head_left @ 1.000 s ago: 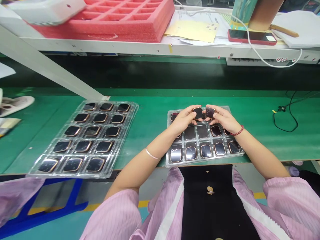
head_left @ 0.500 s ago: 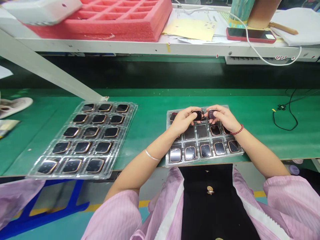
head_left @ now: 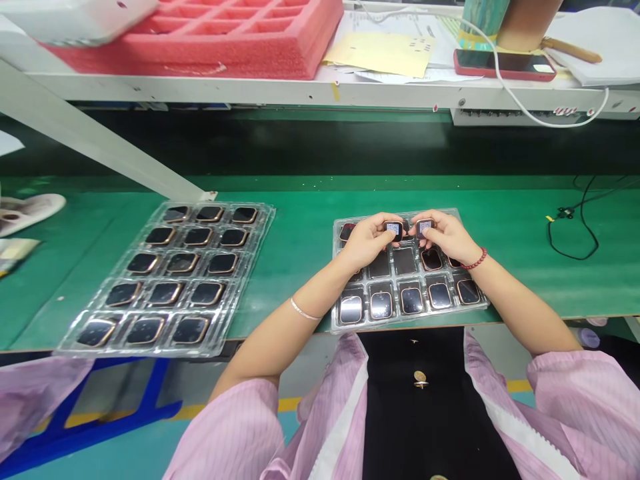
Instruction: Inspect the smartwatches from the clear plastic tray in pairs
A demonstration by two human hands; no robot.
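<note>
My left hand (head_left: pixel 371 238) is closed on a square watch face (head_left: pixel 393 231) whose screen shows a white code pattern. Beside it, my right hand (head_left: pixel 447 235) grips another watch face (head_left: pixel 425 229), also lit with a code pattern. Both are held above the back part of a clear plastic tray (head_left: pixel 360 327). Dark watch faces such as this one (head_left: pixel 411 301) sit in its front row, and two middle compartments hold none. My hands and wrists hide some of the back and side compartments.
Another clear tray (head_left: pixel 253 257) with several watch faces lies at the left on the green table (head_left: pixel 295 267). A white shelf (head_left: pixel 260 91) crosses above, bearing red foam (head_left: pixel 295 57), papers and a phone (head_left: pixel 505 65). A black cable (head_left: pixel 573 258) lies at the right.
Both held watch screens, dark or faintly lit before, now show bright code patterns. My hands have barely moved.
</note>
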